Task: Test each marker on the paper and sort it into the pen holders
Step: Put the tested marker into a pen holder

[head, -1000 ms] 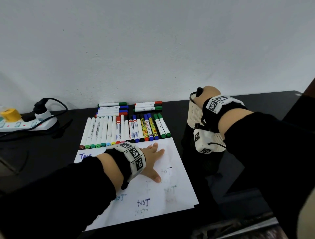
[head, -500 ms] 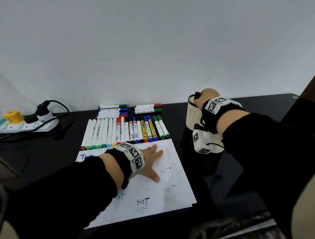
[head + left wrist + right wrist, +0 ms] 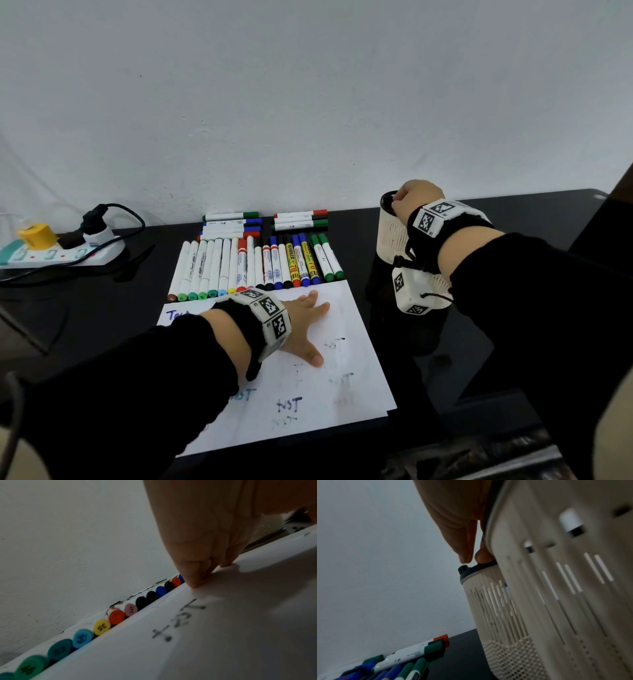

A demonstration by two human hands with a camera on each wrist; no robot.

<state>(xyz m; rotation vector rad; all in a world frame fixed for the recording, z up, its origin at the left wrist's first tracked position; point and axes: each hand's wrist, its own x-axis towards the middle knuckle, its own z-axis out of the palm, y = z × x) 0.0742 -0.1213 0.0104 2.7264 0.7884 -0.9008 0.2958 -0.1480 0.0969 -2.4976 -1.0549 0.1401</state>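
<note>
My left hand lies flat with spread fingers on the white paper, which bears several "test" scribbles; its fingertips press the sheet near the far edge. A row of capped markers lies just beyond the paper, cap ends toward me. My right hand hovers over the rim of the far beige pen holder. A black marker cap pokes just above that rim, right under my straight fingertips. The near holder contains markers too.
More markers are stacked in two short piles behind the row. A white power strip with a yellow plug and black cable sits at the far left. The white wall stands close behind the black table.
The black marker that stood up above my right hand has sunk into the far holder, and the hand has come down onto the rim. My left hand has stayed on the paper.
</note>
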